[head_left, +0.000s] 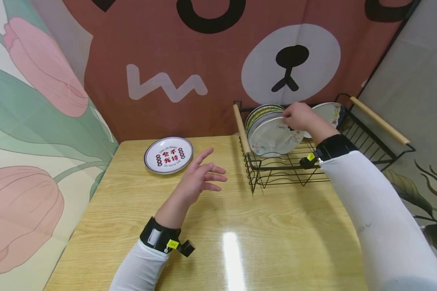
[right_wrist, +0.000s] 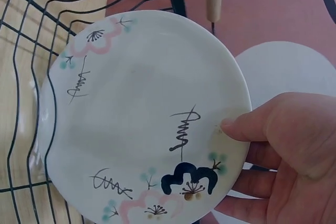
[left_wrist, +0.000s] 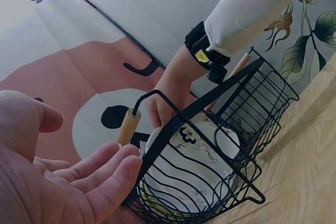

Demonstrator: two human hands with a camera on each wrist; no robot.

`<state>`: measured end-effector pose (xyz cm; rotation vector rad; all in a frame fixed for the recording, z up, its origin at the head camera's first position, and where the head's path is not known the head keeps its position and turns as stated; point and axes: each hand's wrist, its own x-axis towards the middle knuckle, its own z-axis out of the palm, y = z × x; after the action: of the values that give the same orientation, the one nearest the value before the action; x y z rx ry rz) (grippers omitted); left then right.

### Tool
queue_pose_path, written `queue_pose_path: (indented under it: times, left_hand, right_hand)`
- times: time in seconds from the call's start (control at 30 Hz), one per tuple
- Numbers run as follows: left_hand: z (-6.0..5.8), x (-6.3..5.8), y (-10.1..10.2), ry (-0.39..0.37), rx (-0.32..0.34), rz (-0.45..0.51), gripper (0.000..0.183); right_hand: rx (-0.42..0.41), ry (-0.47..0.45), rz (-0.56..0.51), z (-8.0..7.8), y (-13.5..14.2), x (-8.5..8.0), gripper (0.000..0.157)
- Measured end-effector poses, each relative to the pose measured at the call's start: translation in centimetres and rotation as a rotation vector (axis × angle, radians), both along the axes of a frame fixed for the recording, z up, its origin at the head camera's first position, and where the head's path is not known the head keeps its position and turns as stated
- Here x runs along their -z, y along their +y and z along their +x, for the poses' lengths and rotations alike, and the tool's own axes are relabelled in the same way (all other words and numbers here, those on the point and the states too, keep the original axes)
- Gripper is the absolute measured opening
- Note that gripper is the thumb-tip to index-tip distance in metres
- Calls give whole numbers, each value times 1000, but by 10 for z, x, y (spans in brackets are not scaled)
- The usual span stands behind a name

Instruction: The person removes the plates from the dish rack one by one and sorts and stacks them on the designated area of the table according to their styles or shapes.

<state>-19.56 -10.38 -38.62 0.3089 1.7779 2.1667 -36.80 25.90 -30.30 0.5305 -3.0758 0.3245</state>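
My right hand (head_left: 300, 116) pinches the rim of a white plate (head_left: 275, 138) that stands in a black wire dish rack (head_left: 276, 167). In the right wrist view the plate (right_wrist: 142, 108) shows pink and dark blue flowers and grey scribbles; the thumb lies on its face and the fingers are behind. My left hand (head_left: 198, 176) hovers over the table with fingers spread, holding nothing. Close by it lies a flat white plate (head_left: 168, 155) with a blue rim and red characters.
Green-rimmed plates (head_left: 261, 112) lean at the rack's left end, and another flowered plate (head_left: 327, 115) stands further right. Wooden handles (head_left: 380, 120) top both ends of the rack. A bear-printed cloth (head_left: 218, 72) hangs behind the wooden table (head_left: 218, 226).
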Motion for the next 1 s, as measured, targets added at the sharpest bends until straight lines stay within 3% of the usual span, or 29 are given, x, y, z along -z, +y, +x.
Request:
queue_pose_path:
  times: [0.33,0.7,0.83,1.0]
  left_hand:
    - [-1,-5,-2,5,-9,5,56]
    - [-1,-4,-6,5,-21,16,54]
    - [-1,-3,-6,13,-21,19,55]
    - [0,-3,-7,19,-26,8,54]
  right_hand:
    - [78,32,-115,10,4,-28,34]
    - [106,74,-278,40,1,-64,44]
    - [141,117,-372,53,2,-70,47]
    - [192,181,-567,68,-1,-71,46]
